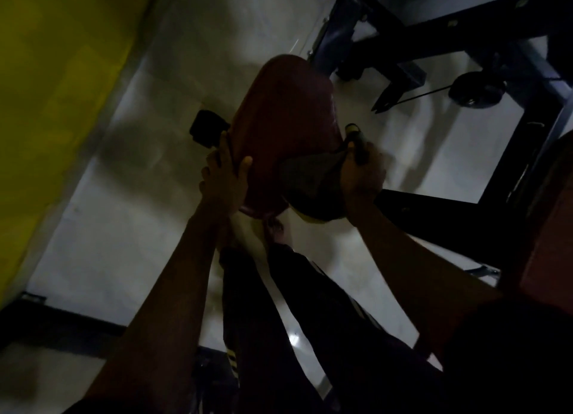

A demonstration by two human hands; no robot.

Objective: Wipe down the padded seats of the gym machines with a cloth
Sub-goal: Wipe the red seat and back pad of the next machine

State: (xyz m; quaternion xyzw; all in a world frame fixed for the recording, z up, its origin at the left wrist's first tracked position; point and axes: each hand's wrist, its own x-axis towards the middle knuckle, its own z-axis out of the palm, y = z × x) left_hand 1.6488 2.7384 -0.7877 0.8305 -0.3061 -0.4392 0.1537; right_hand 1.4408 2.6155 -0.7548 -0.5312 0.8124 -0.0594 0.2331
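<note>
Head cam is pretty dark, but the red padded seat (285, 103) sits dead centre and the left hand (223, 178) is clamped on its near-left edge, thumb on top, I'd guess to steady it while it gets rubbed. The right hand (362, 174) is bunched around the grey cloth (310, 171), pressing it on the seat's near-right corner, each hand at near-straight reach. There's some dark tube-like thing (356, 140) at its fingers too, can't tell what.

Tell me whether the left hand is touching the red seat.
Touching. The head view shows the left hand gripping the red seat at its edge, thumb lying on the padded top.
</note>
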